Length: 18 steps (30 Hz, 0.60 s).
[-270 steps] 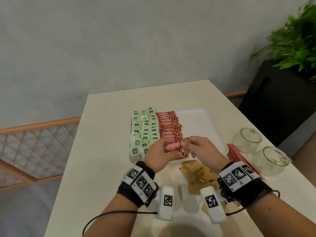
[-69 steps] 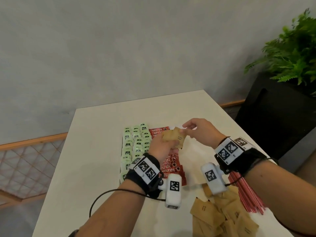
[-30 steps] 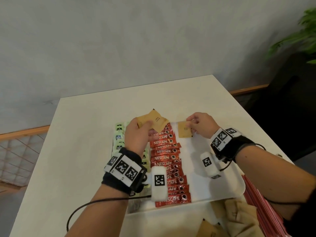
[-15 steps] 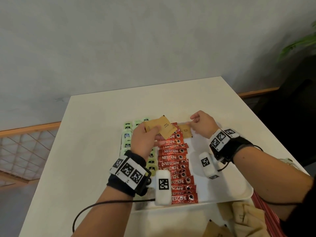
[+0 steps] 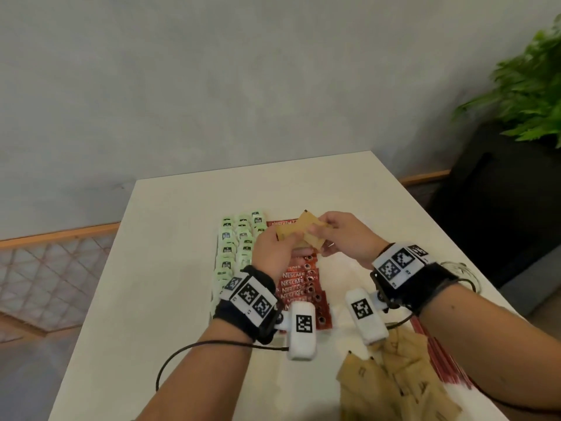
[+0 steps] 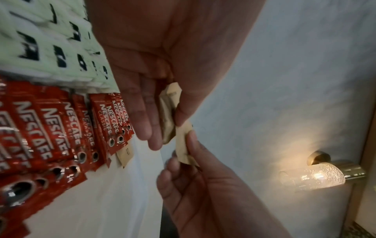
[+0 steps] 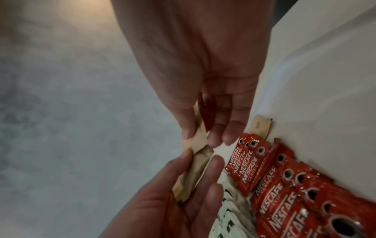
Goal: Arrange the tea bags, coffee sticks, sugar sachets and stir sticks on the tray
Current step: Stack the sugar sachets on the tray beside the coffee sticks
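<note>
Just above the far end of the white plastic tray, the left hand grips a small stack of brown paper sugar sachets. The right hand pinches one off its right edge. Its place seems to be below, beside the single brown sachet lying right of the red coffee sticks.

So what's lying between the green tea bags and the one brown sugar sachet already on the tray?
The red coffee sticks: the right wrist view shows them between the tea bags and the sachet.
</note>
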Motion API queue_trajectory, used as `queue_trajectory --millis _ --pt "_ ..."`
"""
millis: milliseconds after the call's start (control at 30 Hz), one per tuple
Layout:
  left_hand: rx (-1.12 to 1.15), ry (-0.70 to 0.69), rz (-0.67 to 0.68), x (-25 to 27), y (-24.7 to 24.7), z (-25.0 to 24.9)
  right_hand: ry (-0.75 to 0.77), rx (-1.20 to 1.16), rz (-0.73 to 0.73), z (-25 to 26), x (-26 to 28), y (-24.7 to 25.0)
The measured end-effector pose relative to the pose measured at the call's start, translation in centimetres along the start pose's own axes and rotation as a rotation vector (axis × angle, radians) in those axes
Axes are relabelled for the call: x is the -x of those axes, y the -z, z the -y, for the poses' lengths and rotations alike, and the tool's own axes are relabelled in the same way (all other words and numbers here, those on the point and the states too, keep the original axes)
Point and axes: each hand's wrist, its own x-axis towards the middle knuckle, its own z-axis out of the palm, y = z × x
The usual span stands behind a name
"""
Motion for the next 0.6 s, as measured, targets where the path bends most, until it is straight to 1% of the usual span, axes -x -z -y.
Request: queue_trajectory --millis 100,167,233,300,367,467,533,600 --pt "-0.014 -0.012 0.002 1.7 0.2 0.4 -0.001 0.051 0.000 0.3 1.8 0.3" --pt "-0.012 -0.015 -0.014 2.7 0.4 0.6 0.019 0.169 -0.024 0.4 2.9 0.6" --pt "-0.013 0.011 -0.026 3.6 0.2 0.8 0.058 0.328 -0.032 0.6 4.0 1.0" --pt "-0.007 0.043 -0.031 4.5 -0.1 0.7 0.063 0.424 0.014 0.8 5.0 1.3" --pt "-0.006 0.061 -0.028 5.3 -0.5 0.6 0.044 0.486 0.104 0.8 6.0 1.6" --pt "-0.031 0.048 -0.035 6.2 -0.8 0.5 0.050 0.568 0.207 0.6 7.1 1.8" --pt "-0.030 0.049 -0.003 6.6 -0.8 0.4 0.055 0.603 0.187 0.5 7.2 2.0" --pt "-0.030 0.075 0.083 7.1 -0.5 0.3 0.063 0.606 0.135 0.3 6.9 2.1"
